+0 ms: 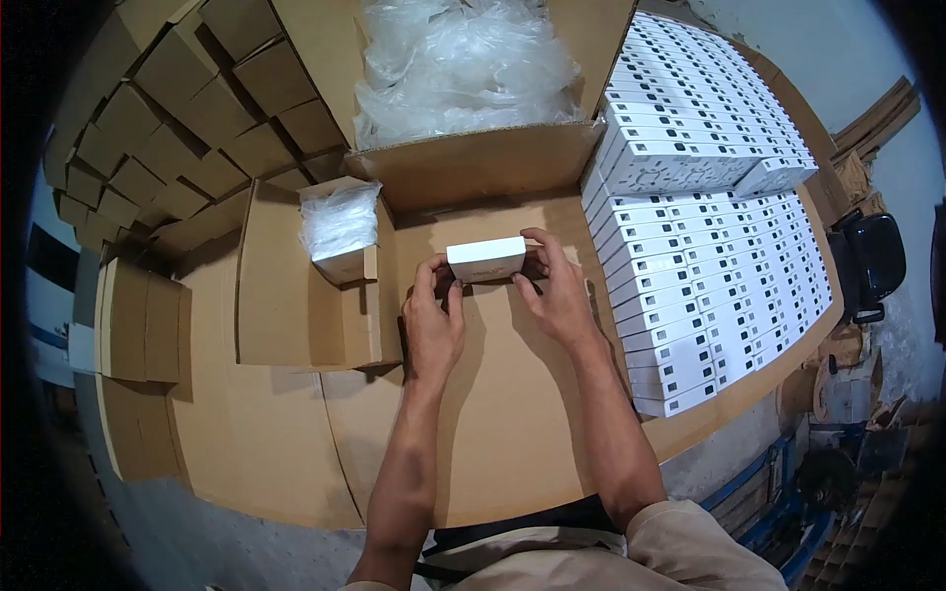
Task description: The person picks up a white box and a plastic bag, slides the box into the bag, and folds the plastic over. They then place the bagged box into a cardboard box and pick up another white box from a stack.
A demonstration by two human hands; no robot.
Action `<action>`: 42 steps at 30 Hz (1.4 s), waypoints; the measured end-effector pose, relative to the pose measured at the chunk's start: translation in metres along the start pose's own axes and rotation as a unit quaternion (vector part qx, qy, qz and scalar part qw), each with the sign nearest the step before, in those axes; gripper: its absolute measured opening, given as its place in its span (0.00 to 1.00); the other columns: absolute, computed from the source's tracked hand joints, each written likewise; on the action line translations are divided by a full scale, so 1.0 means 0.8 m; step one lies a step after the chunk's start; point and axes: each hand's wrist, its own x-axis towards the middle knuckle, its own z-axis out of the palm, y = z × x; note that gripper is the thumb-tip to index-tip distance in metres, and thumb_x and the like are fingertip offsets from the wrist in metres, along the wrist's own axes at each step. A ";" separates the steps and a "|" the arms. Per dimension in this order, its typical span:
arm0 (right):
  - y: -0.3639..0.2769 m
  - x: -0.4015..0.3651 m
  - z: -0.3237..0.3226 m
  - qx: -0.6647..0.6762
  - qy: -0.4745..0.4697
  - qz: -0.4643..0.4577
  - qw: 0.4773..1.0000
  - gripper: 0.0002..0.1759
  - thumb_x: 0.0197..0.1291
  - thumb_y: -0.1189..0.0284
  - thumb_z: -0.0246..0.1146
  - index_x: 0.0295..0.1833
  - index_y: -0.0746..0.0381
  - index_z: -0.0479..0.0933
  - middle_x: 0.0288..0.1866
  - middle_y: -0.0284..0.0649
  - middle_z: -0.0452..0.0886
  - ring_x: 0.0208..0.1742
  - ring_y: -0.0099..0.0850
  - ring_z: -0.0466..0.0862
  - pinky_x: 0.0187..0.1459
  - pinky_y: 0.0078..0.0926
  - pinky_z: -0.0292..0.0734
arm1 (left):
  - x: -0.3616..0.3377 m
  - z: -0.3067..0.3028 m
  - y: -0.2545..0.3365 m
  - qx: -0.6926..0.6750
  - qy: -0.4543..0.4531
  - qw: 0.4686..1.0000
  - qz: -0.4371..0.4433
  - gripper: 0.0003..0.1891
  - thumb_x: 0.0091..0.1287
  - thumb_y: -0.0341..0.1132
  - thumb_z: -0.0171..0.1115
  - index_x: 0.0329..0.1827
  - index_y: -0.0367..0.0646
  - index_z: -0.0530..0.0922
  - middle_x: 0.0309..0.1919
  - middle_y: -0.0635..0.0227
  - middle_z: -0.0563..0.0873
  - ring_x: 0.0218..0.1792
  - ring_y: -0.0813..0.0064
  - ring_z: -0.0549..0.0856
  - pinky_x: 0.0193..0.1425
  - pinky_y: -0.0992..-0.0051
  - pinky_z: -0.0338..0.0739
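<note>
A small white box (486, 258) is held up over the cardboard-covered table, one end in each hand. My left hand (435, 320) grips its left end between thumb and fingers. On the right end, my right hand (558, 295) has its thumb low at the front and its fingers behind. Just left of my hands stands an open cardboard carton (278, 295). Inside its far part is a stack wrapped in clear plastic (340, 222). Faint grey print shows on the white box's near face.
Rows of white boxes (670, 286) are stacked along the right. Behind my hands, a large carton (483, 163) holds crumpled clear plastic bags (463, 69). Brown cartons (148, 128) crowd the far left, with more cartons (148, 320) at the left edge. A black chair (872, 256) stands beyond the table.
</note>
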 end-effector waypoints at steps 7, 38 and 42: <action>-0.005 -0.001 -0.004 0.005 -0.006 -0.011 1.000 0.38 0.60 0.89 0.60 0.76 0.62 0.61 0.61 0.59 0.84 0.64 0.50 0.85 0.64 0.42 0.81 | -0.002 -0.004 0.014 -0.020 -0.020 0.999 -0.031 0.21 0.75 0.27 0.60 0.70 0.35 0.70 0.60 0.48 0.85 0.63 0.57 0.84 0.69 0.60 0.76; 0.004 -0.002 -0.008 0.057 0.049 0.006 0.997 0.35 0.62 0.86 0.54 0.77 0.70 0.58 0.62 0.60 0.82 0.65 0.46 0.85 0.67 0.40 0.78 | 0.316 0.041 0.153 0.198 -0.080 0.944 0.250 0.14 0.70 0.34 0.67 0.52 0.33 0.83 0.41 0.46 0.91 0.44 0.49 0.91 0.52 0.58 0.83; 0.011 -0.001 -0.006 0.049 0.050 0.005 0.998 0.34 0.62 0.86 0.54 0.76 0.69 0.59 0.62 0.60 0.82 0.66 0.46 0.85 0.66 0.40 0.79 | 0.343 0.005 0.171 0.104 -0.082 0.972 0.193 0.11 0.73 0.32 0.63 0.51 0.31 0.81 0.40 0.50 0.92 0.39 0.64 0.92 0.47 0.65 0.83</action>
